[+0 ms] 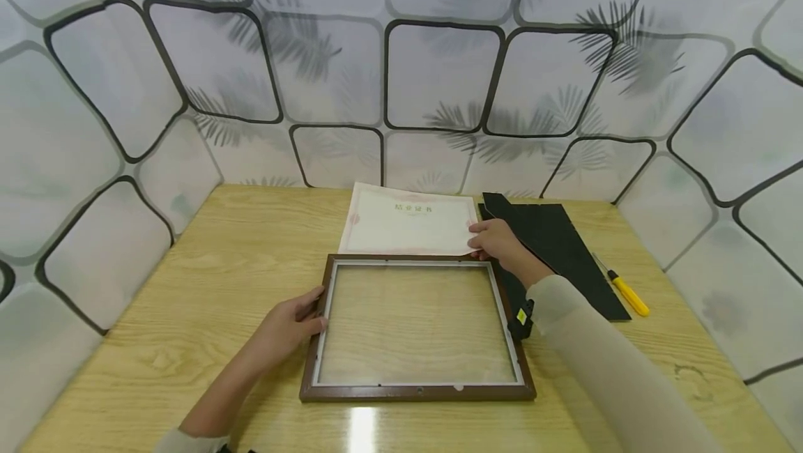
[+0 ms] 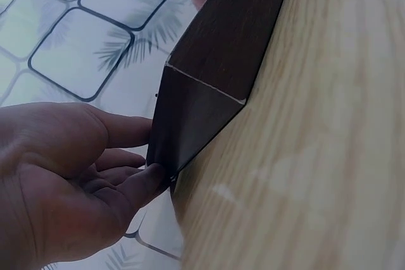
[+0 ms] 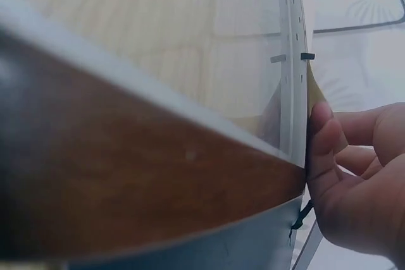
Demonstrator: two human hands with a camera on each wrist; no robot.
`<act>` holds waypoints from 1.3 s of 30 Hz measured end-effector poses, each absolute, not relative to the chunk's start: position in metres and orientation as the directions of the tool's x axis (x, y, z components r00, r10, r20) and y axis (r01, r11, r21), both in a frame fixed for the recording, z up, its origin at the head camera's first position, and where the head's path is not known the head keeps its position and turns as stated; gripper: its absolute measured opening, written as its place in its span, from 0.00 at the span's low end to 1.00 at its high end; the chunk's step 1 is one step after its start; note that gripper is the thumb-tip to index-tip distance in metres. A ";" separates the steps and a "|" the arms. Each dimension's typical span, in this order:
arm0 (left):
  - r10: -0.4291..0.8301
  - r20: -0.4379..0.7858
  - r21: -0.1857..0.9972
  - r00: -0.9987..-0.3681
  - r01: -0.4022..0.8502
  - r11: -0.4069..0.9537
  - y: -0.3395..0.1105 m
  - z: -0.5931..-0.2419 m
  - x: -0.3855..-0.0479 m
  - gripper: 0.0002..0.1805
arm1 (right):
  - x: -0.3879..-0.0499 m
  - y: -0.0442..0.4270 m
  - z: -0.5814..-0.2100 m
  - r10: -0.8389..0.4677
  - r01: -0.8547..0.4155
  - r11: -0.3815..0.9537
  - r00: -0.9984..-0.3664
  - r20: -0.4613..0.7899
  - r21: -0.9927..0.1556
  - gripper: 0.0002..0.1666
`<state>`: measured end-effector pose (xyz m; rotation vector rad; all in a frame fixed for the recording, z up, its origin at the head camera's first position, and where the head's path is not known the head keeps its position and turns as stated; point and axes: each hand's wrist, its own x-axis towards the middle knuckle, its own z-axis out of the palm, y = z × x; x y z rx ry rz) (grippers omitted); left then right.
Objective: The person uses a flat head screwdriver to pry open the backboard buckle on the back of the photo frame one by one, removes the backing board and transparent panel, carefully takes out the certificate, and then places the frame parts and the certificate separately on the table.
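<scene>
A brown picture frame (image 1: 419,394) with a pale inner lip and a clear pane lies flat on the wooden table. My left hand (image 1: 285,327) holds its left side, thumb and fingers against the edge; in the left wrist view the same hand (image 2: 82,181) grips by the dark corner of the frame (image 2: 209,74). Behind the frame lies a white certificate (image 1: 408,226) with pink border marks and printed characters. My right hand (image 1: 502,247) pinches the certificate's right front corner, just beyond the frame's far edge. Thumb and fingertips of the right hand (image 3: 361,175) meet in the right wrist view.
Black backing board (image 1: 552,237) lies right of the certificate, partly under my right forearm. A screwdriver (image 1: 627,293) with a yellow handle lies beside it. Patterned walls (image 1: 439,77) close off the table (image 1: 188,286) at the back and both sides.
</scene>
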<state>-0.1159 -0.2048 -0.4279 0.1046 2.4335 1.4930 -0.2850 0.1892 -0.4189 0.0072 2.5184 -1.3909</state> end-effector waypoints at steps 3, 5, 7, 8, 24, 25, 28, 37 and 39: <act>0.209 -0.204 0.881 -0.956 -0.086 0.465 -0.204 -0.427 -0.114 0.37 | -0.287 0.188 -0.419 -0.114 0.096 0.618 -0.971 -0.209 -0.781 0.29; 0.205 -0.207 0.881 -0.957 -0.091 0.464 -0.204 -0.427 -0.113 0.37 | -0.288 0.187 -0.419 -0.109 0.070 0.676 -0.975 -0.193 -0.734 0.29; 0.205 -0.212 0.883 -0.956 -0.097 0.459 -0.204 -0.426 -0.113 0.37 | -0.288 0.186 -0.418 -0.120 0.050 0.715 -0.974 -0.194 -0.697 0.29; 0.206 -0.214 0.884 -0.955 -0.099 0.456 -0.204 -0.426 -0.112 0.37 | -0.288 0.186 -0.418 -0.127 0.047 0.726 -0.971 -0.200 -0.686 0.29; 0.210 -0.218 0.898 -0.953 -0.112 0.426 -0.206 -0.427 -0.107 0.38 | -0.292 0.187 -0.423 -0.152 -0.069 0.885 -0.977 -0.147 -0.461 0.31; 0.210 -0.219 0.897 -0.953 -0.113 0.427 -0.206 -0.427 -0.107 0.38 | -0.292 0.186 -0.423 -0.151 -0.079 0.903 -0.979 -0.140 -0.423 0.31; 0.211 -0.221 0.897 -0.952 -0.114 0.427 -0.206 -0.428 -0.107 0.38 | -0.292 0.185 -0.423 -0.135 -0.081 0.935 -0.981 -0.137 -0.345 0.32; 0.208 -0.214 0.895 -0.955 -0.106 0.434 -0.206 -0.428 -0.107 0.38 | -0.262 0.175 -0.408 -0.111 -0.090 0.910 -0.993 -0.030 -0.405 0.31; 0.205 -0.210 0.894 -0.956 -0.103 0.436 -0.206 -0.428 -0.108 0.38 | -0.250 0.170 -0.404 -0.124 -0.115 0.900 -0.992 0.007 -0.420 0.31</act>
